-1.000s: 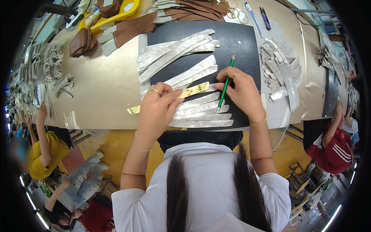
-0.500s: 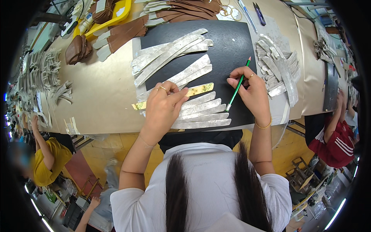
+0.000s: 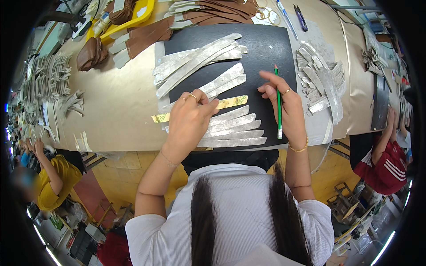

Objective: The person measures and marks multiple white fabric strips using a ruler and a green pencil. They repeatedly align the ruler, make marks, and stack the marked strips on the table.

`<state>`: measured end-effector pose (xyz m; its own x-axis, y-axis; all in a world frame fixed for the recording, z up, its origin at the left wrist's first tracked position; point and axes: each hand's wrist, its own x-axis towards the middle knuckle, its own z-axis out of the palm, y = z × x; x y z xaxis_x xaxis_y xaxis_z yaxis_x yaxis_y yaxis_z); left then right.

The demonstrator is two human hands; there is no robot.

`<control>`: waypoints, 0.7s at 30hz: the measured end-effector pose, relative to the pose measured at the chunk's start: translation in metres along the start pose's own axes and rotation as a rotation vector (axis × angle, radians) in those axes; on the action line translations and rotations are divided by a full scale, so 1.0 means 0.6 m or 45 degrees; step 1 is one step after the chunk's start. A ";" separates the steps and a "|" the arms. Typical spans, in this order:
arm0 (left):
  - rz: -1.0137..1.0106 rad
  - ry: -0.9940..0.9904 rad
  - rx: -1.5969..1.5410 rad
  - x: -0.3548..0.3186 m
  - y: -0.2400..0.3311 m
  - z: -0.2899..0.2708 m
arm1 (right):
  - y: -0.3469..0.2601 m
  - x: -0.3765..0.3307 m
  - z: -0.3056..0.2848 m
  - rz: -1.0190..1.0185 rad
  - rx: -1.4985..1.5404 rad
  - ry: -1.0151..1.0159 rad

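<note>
My left hand [image 3: 188,119] lies over a yellow patterned strip [image 3: 231,102], its fingers together and pressed on the strip's middle. Both ends of that strip show on either side of the hand. A green pencil [image 3: 279,104] is in my right hand [image 3: 289,108], held nearly upright with its white eraser end toward me; the index finger reaches out leftward. Below the yellow strip, several grey-white strips [image 3: 234,134] are fanned out, partly under my left hand. Two more grey strips [image 3: 230,79] and a fanned group [image 3: 199,57] lie beyond it on the black board [image 3: 262,48].
A heap of grey strips [image 3: 320,82] lies right of the board. Brown pieces [image 3: 148,37], a yellow tray [image 3: 143,15], a pen [image 3: 287,20] and thread snips [image 3: 300,17] are at the back. Stacked pale strips [image 3: 46,84] stand left. People sit at both sides.
The pencil has swung from a slant to nearly upright, and its eraser end has moved right. My right index finger has stretched out. My left hand stays on the yellow strip.
</note>
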<state>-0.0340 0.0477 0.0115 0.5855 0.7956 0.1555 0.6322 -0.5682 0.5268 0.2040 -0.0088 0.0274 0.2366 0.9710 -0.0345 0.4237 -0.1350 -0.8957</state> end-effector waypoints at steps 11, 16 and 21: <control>0.020 0.012 -0.001 -0.001 -0.002 0.002 | -0.001 -0.015 0.071 -0.161 0.199 -0.086; 0.023 0.028 0.002 -0.002 -0.002 0.003 | -0.015 -0.005 0.066 -0.187 0.008 -0.234; 0.025 0.019 -0.011 -0.001 -0.003 0.002 | -0.014 0.003 0.074 -0.279 -0.121 -0.196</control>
<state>-0.0349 0.0481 0.0095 0.5898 0.7877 0.1782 0.6165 -0.5817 0.5307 0.1622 0.0029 0.0155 -0.0020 0.9966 0.0825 0.5318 0.0709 -0.8439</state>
